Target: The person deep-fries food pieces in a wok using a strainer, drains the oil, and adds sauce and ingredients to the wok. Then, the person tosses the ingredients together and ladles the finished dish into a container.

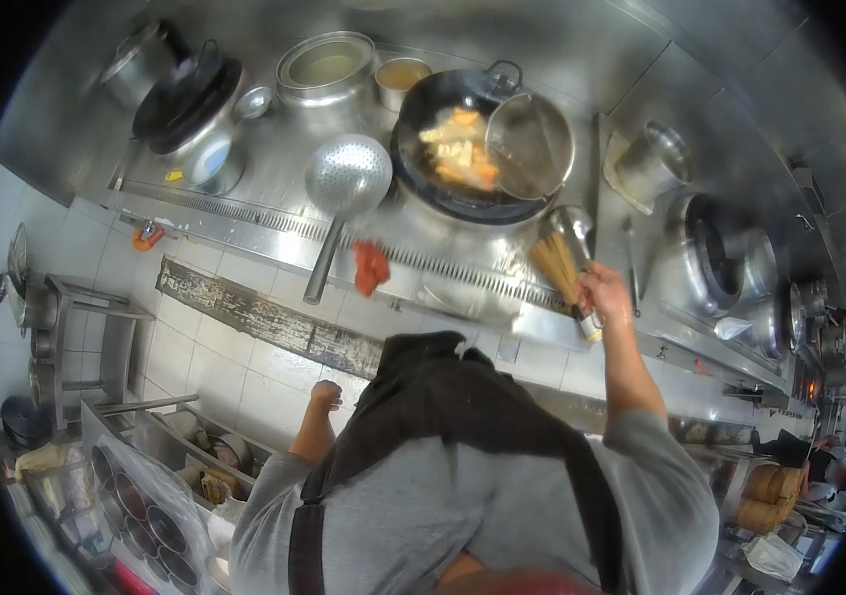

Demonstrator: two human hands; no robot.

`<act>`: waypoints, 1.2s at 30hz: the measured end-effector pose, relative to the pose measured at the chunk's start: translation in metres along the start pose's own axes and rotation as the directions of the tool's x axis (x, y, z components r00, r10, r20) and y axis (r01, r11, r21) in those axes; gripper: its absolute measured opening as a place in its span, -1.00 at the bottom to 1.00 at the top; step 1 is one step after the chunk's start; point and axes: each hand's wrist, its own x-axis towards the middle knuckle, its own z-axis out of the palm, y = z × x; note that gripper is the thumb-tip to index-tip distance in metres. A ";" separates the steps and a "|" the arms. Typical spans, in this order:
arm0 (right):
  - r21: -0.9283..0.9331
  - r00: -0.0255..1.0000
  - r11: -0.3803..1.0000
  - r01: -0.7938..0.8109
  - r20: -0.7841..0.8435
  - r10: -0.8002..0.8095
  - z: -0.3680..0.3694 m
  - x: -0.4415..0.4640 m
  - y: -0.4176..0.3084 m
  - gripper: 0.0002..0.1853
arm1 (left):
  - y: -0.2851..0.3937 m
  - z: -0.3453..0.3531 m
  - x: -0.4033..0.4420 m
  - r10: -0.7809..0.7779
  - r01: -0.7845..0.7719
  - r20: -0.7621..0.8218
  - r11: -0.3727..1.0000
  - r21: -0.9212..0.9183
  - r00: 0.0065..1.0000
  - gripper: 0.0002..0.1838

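My right hand point(606, 294) is closed around the handle of a metal ladle point(572, 222), at the counter's front edge. Beside its fingers lies a bamboo brush point(554, 262). My left hand point(327, 395) hangs low by the apron, fingers curled, with nothing visible in it. Behind the ladle, a black wok point(421, 177) holds pale and orange food pieces point(461, 149). A round mesh strainer point(530, 147) rests over the wok's right side. Left of the wok lies a perforated skimmer point(348, 175), its handle jutting past the counter edge near a red cloth point(370, 268).
A large pot point(326, 67) and a small bowl point(403, 77) stand behind. At the left is another dark wok point(185, 104); at the right, a metal container point(654, 157) and more woks point(706, 253). A shelving cart point(185, 436) stands lower left. Another person point(822, 466) is far right.
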 end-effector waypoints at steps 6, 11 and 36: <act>-0.259 0.973 0.958 0.121 -0.158 -0.166 0.002 0.004 -0.018 -0.86 | -0.017 0.002 0.004 0.109 -0.109 0.010 0.992 0.069 0.994 -0.86; -0.473 0.886 0.842 0.259 -0.231 -0.402 -0.002 0.069 0.000 -0.88 | 0.001 -0.015 -0.024 0.332 -0.369 -0.167 0.872 -0.321 0.928 -0.90; 0.147 0.986 0.987 0.070 0.138 -0.091 0.111 0.091 -0.038 -0.89 | 0.228 -0.172 -0.049 0.384 -0.236 -0.084 0.366 -0.900 0.920 -0.89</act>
